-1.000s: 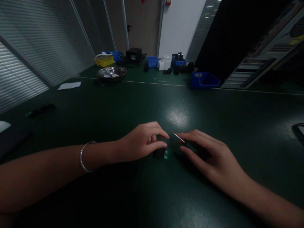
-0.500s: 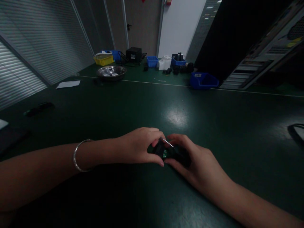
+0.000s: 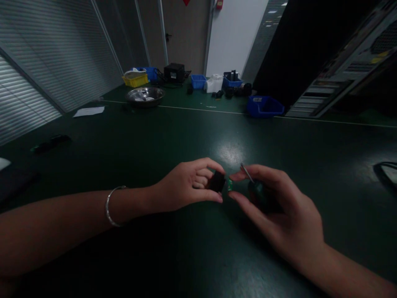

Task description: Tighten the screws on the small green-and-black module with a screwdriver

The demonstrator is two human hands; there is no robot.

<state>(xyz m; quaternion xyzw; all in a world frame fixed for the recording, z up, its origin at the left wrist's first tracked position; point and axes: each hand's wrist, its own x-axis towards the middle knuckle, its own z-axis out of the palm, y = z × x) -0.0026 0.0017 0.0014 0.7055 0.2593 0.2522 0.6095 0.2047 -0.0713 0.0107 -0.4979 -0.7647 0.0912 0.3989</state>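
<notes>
Between the thumb and fingers of my left hand [image 3: 189, 182] is a small black block-like part [image 3: 217, 182]; its exact kind does not show. My right hand [image 3: 282, 207] pinches a small green circuit board [image 3: 230, 185] edge-on between thumb and forefinger. A screwdriver [image 3: 256, 188] with a dark handle rests in the same palm, its thin metal shaft pointing up and left past the forefinger. A narrow gap separates the board from the black part. Both hands are above the dark green table [image 3: 173, 136].
At the back stand a metal bowl [image 3: 145, 97], a yellow basket [image 3: 135, 80], blue bins [image 3: 265, 106] and a black box-shaped device [image 3: 174, 72]. Left lie a paper sheet [image 3: 89, 111] and a dark object [image 3: 51, 142]. A black cable [image 3: 384, 174] is at the right edge.
My hands have moved apart, the right one rightward. The green board has come away from the black part and is now in my right fingertips. The screwdriver shaft points more upward.
</notes>
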